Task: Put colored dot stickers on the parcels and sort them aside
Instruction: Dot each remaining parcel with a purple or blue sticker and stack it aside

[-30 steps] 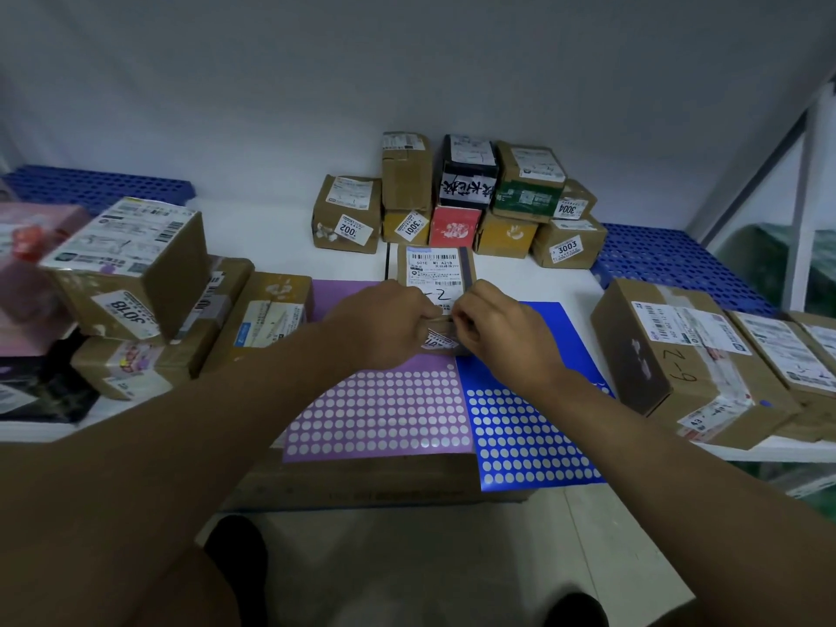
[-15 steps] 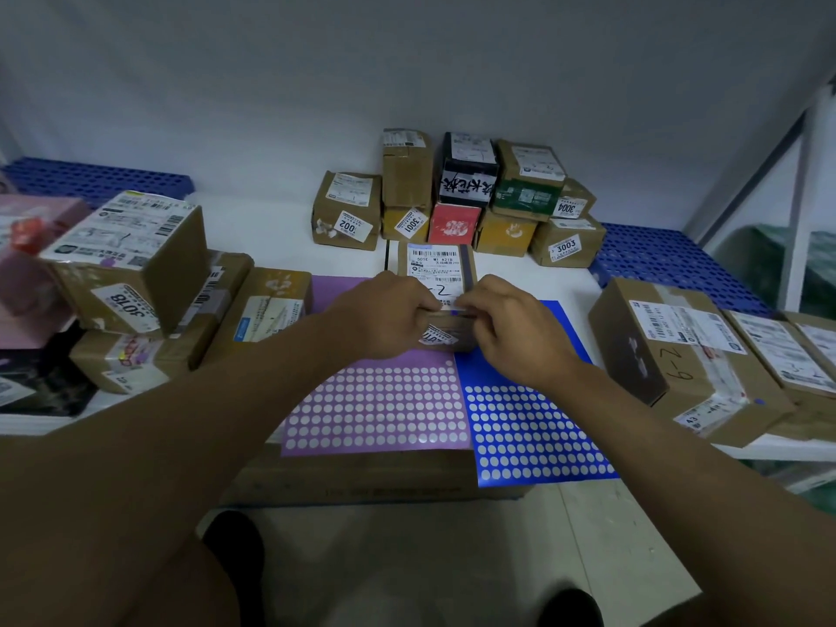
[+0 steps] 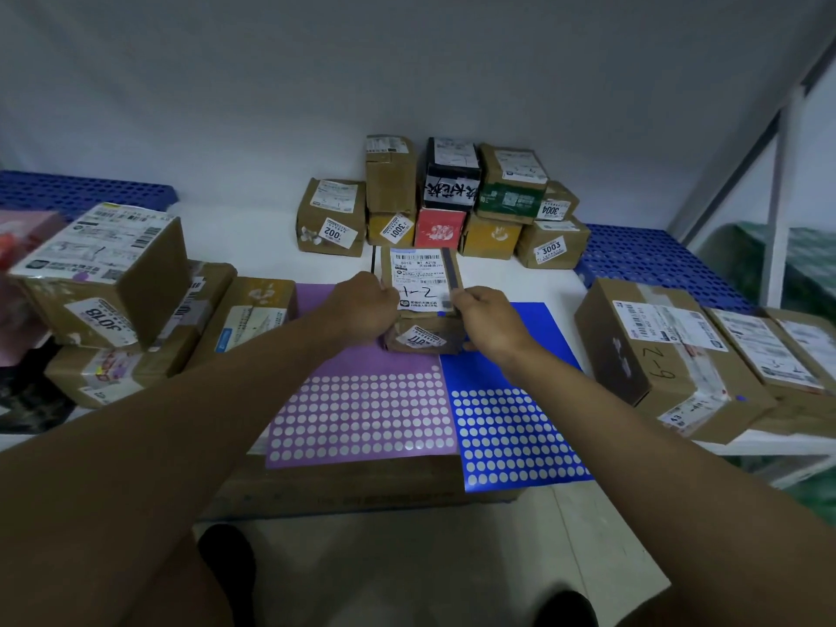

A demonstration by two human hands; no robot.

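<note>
Left hand & right hand both grip small parcel at its sides, steadying it w/ label up, just behind purple sticker sheet, prob for dotting.

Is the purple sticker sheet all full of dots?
No. The purple sticker sheet has dots only on its near part; the far strip beside the held parcel is bare.

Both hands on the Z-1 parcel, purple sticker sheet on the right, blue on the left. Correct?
Sheets are swapped. Head view shows the purple sticker sheet on the left and the blue sticker sheet on the right. Left hand and right hand do hold the Z-1 parcel.
</note>
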